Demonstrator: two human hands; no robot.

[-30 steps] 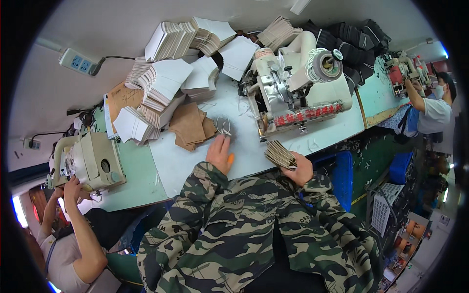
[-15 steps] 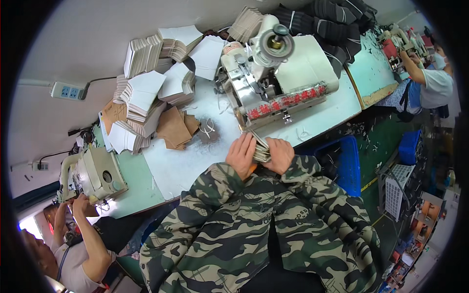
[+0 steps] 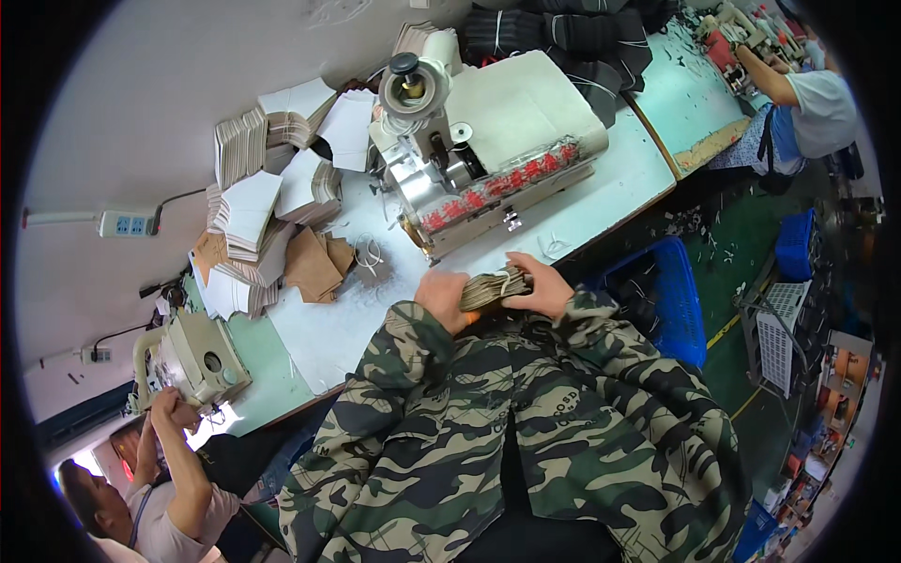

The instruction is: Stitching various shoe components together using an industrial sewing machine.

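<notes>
Close to my body, at the table's front edge, both hands hold a small stack of thin beige pieces. My left hand is closed on the stack's left end. Around its right end are the fingers and thumb of my right hand. A pale strip or string shows across the right part of the stack. A bit of orange shows beside my left hand; what it is I cannot make out. Just beyond the hands stands a white sewing-type machine with a red-marked front edge.
White-topped stacks of cut pieces and brown pieces lie on the table at left. Black bundles sit behind the machine. A blue crate stands at right. Co-workers work at a machine lower left and at far right.
My view has shifted, so the machine appears farther left. The stack has turned from upright and slanted to lying more crosswise, and my right hand has opened wider around its end.
</notes>
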